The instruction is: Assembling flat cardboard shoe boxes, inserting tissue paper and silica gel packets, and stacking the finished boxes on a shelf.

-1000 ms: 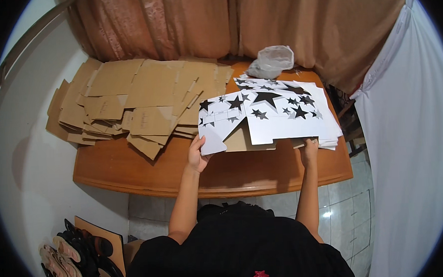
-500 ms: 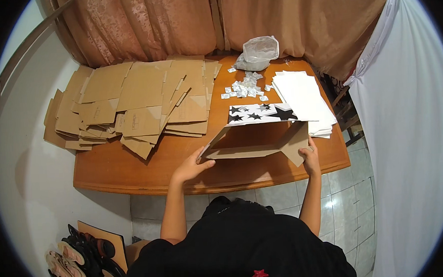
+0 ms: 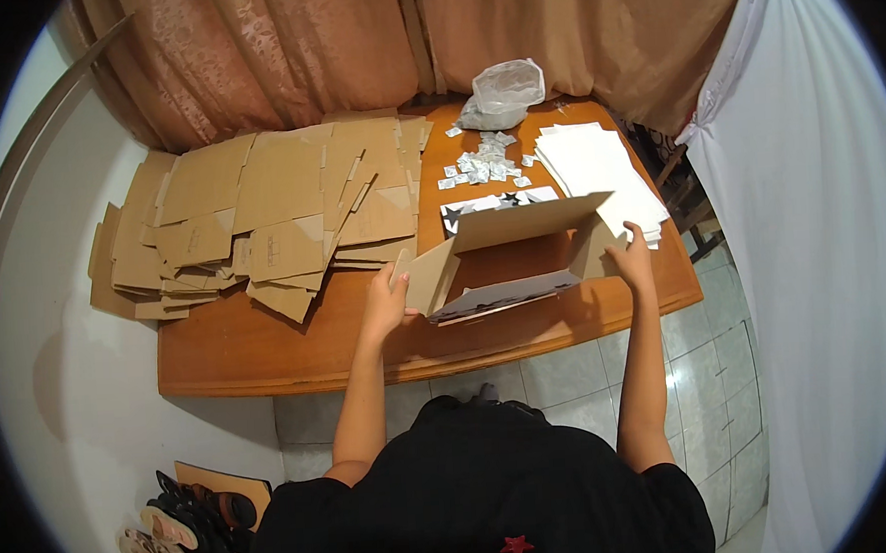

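Note:
Between my hands is an open cardboard box [image 3: 530,224], brown inside, tipped so that the table shows through it. Its near wall carries a greyish outer face with dark shapes. My left hand [image 3: 390,301] grips the left flap, thumb on its inner side. At the opposite end, my right hand [image 3: 634,256] pinches the right flap, fingers behind and thumb in front. A white panel with black stars [image 3: 500,207] shows beyond the box's far wall; whether it belongs to the box is hidden.
Flattened cardboard boxes [image 3: 278,180] lie piled on the left of the wooden table [image 3: 267,361]. Small white sachets [image 3: 482,166] are scattered near a clear plastic bag [image 3: 506,93]. White sheets [image 3: 593,168] are stacked at right. Shoes [image 3: 181,531] stand low on the left.
The box has been turned over toward me: its star-printed side faced up before, and now the brown inside shows. My right hand has moved up and outward; both hands still hold the box.

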`<move>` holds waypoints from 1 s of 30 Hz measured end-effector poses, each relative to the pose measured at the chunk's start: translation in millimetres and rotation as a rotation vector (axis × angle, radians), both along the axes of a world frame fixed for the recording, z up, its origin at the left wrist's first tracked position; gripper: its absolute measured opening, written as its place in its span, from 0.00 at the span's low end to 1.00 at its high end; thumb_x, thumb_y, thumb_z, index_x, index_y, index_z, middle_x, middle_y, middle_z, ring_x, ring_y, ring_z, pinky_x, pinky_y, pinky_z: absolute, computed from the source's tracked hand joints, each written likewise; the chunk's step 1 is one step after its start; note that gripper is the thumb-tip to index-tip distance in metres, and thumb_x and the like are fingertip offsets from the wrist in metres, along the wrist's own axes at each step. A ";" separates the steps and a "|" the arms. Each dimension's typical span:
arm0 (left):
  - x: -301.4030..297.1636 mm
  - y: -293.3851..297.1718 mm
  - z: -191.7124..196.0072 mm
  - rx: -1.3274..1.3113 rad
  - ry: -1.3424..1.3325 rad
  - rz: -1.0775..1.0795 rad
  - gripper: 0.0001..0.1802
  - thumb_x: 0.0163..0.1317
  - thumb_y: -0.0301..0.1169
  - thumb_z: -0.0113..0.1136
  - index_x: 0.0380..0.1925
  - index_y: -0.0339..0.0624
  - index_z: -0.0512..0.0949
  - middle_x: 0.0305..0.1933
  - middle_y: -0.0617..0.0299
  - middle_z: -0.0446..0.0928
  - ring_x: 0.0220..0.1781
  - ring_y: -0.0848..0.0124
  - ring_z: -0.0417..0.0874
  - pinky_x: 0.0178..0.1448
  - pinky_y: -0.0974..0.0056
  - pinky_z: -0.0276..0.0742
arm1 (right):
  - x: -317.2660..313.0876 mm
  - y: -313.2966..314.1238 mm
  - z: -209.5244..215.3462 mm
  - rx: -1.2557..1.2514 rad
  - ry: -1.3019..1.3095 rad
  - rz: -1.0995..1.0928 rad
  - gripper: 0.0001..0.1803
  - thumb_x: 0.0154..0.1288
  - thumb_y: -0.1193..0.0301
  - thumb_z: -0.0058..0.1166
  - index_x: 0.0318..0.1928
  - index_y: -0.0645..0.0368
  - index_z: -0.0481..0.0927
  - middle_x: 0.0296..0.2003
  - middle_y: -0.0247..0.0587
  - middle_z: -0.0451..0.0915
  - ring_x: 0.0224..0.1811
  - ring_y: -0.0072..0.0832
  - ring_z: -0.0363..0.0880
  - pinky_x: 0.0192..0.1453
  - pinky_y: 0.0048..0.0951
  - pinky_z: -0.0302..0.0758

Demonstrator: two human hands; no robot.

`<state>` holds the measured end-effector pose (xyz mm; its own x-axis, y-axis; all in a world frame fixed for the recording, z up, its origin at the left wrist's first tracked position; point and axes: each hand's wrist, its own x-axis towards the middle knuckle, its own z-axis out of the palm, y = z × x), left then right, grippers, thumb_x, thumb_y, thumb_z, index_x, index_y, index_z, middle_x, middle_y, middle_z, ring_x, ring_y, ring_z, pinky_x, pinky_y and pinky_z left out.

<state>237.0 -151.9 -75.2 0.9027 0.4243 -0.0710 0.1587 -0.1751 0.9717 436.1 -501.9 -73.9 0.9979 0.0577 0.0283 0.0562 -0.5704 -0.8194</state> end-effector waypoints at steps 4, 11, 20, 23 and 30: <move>5.5 -6.3 -24.1 -0.123 -0.003 0.120 0.15 0.65 0.29 0.43 0.47 0.31 0.68 0.40 0.48 0.74 0.35 0.61 0.81 0.26 0.63 0.84 | 0.4 5.2 -12.4 -0.044 -0.124 -0.057 0.30 0.49 0.75 0.58 0.55 0.59 0.64 0.38 0.62 0.76 0.43 0.52 0.76 0.47 0.40 0.72; 19.1 -8.2 -45.7 -0.200 -0.066 0.411 0.16 0.63 0.26 0.45 0.52 0.37 0.63 0.44 0.48 0.74 0.41 0.58 0.79 0.29 0.58 0.83 | 12.7 -8.1 -33.0 -0.112 -0.212 -0.101 0.23 0.51 0.76 0.53 0.51 0.53 0.70 0.39 0.61 0.76 0.43 0.54 0.75 0.47 0.43 0.71; 27.1 -20.5 -30.4 0.924 0.164 0.030 0.19 0.58 0.42 0.56 0.43 0.40 0.79 0.60 0.52 0.66 0.69 0.57 0.55 0.64 0.32 0.32 | 4.0 10.7 -37.1 -0.651 -0.235 -0.164 0.14 0.54 0.64 0.52 0.39 0.57 0.81 0.47 0.53 0.69 0.50 0.48 0.68 0.50 0.41 0.71; 31.9 -42.5 -24.5 0.867 0.374 0.005 0.34 0.54 0.59 0.51 0.48 0.41 0.77 0.66 0.52 0.59 0.71 0.52 0.49 0.62 0.28 0.25 | -1.6 27.0 -18.2 -0.780 -0.219 -0.089 0.17 0.54 0.61 0.53 0.35 0.63 0.80 0.46 0.54 0.70 0.48 0.47 0.70 0.49 0.41 0.72; 42.2 -52.6 -24.6 0.559 0.668 -0.207 0.73 0.28 0.72 0.59 0.66 0.33 0.40 0.72 0.50 0.27 0.72 0.52 0.20 0.63 0.32 0.19 | 32.6 24.1 -54.3 -0.603 0.025 0.209 0.27 0.51 0.62 0.53 0.48 0.70 0.72 0.39 0.62 0.76 0.43 0.57 0.75 0.49 0.47 0.71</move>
<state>279.3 -204.5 -99.8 0.8097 0.3873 -0.4409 0.5732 -0.6832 0.4523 468.7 -477.7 -128.1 0.9639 0.2494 -0.0930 0.2009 -0.9109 -0.3605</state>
